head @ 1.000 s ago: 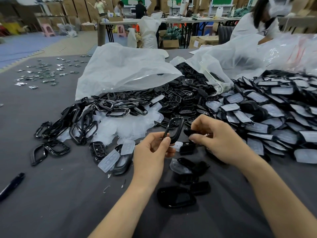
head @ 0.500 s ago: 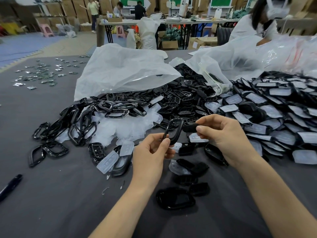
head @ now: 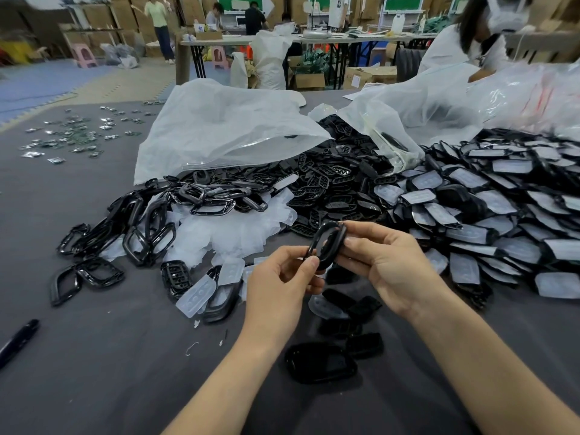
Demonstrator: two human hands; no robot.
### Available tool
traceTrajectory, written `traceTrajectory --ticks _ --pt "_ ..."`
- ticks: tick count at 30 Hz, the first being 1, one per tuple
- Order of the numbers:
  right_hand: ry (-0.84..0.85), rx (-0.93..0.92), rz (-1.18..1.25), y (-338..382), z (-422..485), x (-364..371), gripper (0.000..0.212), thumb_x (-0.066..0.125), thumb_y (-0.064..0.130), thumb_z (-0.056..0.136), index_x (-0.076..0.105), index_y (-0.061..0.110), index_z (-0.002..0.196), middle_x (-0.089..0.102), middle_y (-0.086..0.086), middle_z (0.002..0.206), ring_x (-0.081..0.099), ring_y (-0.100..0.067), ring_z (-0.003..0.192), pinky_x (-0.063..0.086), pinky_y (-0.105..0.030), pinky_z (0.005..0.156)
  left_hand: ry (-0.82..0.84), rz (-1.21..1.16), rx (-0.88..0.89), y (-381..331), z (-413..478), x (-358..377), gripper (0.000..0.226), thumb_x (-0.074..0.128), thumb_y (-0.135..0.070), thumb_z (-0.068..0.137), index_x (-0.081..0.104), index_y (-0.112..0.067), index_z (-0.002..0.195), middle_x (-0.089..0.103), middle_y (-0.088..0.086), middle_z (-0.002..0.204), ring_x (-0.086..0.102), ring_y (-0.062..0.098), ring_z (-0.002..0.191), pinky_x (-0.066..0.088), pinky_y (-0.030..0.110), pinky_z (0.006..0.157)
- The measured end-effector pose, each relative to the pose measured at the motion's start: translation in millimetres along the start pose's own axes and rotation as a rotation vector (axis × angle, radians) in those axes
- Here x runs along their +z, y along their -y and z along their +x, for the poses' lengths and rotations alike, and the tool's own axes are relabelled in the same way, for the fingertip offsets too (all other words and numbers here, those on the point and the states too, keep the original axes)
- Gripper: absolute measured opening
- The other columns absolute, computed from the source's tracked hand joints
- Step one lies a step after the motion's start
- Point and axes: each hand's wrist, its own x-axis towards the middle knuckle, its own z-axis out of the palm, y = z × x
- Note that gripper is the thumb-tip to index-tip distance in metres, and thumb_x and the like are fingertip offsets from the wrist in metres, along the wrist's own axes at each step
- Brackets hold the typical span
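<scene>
At centre, above the tabletop (head: 94, 356), the left hand (head: 276, 287) has a grip pinching a black frame (head: 314, 243). The right hand (head: 389, 271) has a grip holding a black shell (head: 333, 248) against it, seemingly unseated. Loose frames (head: 141, 233) lie at 9 o'clock, and a padded pile (head: 502, 215) at 3 o'clock.

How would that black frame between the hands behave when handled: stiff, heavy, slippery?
Probably stiff: the black frame holds its loop shape though the left hand and right hand only pinch its edges. Likely light, being thin and hollow. Its shiny surface may be slightly slippery.
</scene>
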Motion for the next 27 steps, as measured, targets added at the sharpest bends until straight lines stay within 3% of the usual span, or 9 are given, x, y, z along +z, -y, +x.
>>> traceTrajectory --ticks 7,16,23,27 --pt "-0.001 0.072 0.083 1.8 -2.2 2.8 0.023 0.05 -0.01 0.088 0.069 0.003 0.091 0.074 -0.011 0.083 0.072 -0.02 0.073 0.058 -0.026 0.06 0.003 0.078 0.024 3.5 0.0 -0.8 0.015 0.064 -0.008 0.09 0.068 -0.022 0.086 0.073 0.0 0.072 0.066 0.011 0.057 0.055 0.026 0.064" --pt "-0.017 0.068 0.114 1.6 -2.8 4.2 0.017 0.055 -0.009 0.085 0.066 0.003 0.091 0.073 -0.01 0.081 0.072 -0.02 0.071 0.06 -0.029 0.065 0.016 0.074 0.031 3.1 -0.2 0.1 0.016 0.064 -0.008 0.09 0.069 -0.022 0.086 0.073 0.0 0.072 0.066 0.01 0.058 0.054 0.023 0.061" --pt "-0.081 0.051 0.17 0.5 -2.7 6.3 0.019 0.055 -0.013 0.084 0.062 0.002 0.092 0.071 -0.006 0.07 0.069 -0.015 0.06 0.057 -0.024 0.054 0.041 0.072 0.048 1.6 -1.1 0.2 0.017 0.065 -0.006 0.09 0.068 -0.023 0.085 0.072 -0.001 0.07 0.065 0.009 0.057 0.054 0.022 0.059" --pt "-0.109 0.034 0.151 -0.1 -2.4 5.6 0.02 0.057 -0.013 0.083 0.064 0.004 0.09 0.068 -0.007 0.074 0.066 -0.012 0.06 0.056 -0.024 0.055 0.052 0.094 0.066 2.6 -1.3 0.8 0.015 0.065 -0.006 0.09 0.068 -0.021 0.087 0.07 -0.003 0.065 0.064 0.01 0.056 0.057 0.027 0.061"
